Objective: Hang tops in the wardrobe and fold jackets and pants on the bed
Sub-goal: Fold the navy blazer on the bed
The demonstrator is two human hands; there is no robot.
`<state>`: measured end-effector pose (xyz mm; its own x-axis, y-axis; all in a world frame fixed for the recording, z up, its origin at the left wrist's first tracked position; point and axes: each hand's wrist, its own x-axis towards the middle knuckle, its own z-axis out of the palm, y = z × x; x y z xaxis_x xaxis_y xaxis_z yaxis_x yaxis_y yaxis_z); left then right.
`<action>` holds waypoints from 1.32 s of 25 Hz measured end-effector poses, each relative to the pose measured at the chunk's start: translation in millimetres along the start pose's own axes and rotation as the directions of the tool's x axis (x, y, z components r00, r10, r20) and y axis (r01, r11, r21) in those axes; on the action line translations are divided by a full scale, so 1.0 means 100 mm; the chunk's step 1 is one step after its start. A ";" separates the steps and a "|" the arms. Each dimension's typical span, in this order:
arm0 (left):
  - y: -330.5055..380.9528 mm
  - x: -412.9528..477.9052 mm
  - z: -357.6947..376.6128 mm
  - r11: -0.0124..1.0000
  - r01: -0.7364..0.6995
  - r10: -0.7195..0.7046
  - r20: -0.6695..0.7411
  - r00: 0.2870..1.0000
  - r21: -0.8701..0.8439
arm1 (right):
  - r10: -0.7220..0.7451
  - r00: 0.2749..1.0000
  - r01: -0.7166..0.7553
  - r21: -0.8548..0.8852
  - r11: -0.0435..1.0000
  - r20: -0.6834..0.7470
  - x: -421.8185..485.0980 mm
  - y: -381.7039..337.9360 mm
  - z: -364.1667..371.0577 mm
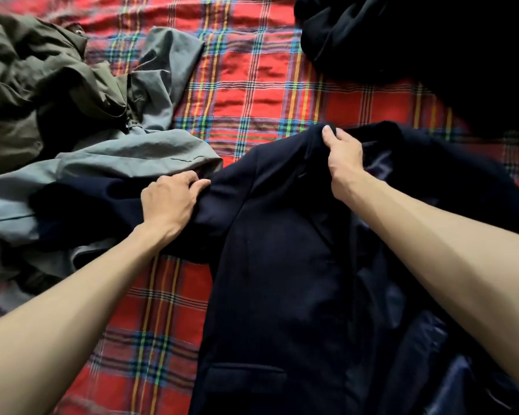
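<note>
Now, far left, a crumpled olive-green garment (27, 85) and a rumpled grey cotton garment (150, 151) lie heaped on the red plaid bedspread (252, 70). Next, the left hand (170, 205) curls its fingers into the shoulder of the dark navy suit jacket (276, 265), which is spread front-up mid-bed. Then the right hand (343, 158) grips the collar, thumb on top. A bunched black cloth (372, 34) sits top right.

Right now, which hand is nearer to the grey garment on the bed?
The left. The left hand grips the navy jacket at its shoulder, right beside the grey garment; the right hand holds the jacket's collar, farther away.
</note>
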<state>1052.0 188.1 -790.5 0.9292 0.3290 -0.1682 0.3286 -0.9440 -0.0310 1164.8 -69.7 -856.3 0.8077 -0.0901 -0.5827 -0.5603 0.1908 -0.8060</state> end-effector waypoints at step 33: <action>-0.77 -3.88 0.80 0.599 0.582 -0.111 0.662 0.741 -0.551 | 0.570 0.663 -0.529 0.234 0.816 -0.486 -4.78 2.67 -1.94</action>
<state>652.3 130.9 -801.9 0.5404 0.3313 -0.7734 0.8302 -0.3591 0.4263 593.0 -164.9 -813.3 0.1268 -0.4261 -0.8957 -0.8412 0.4324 -0.3248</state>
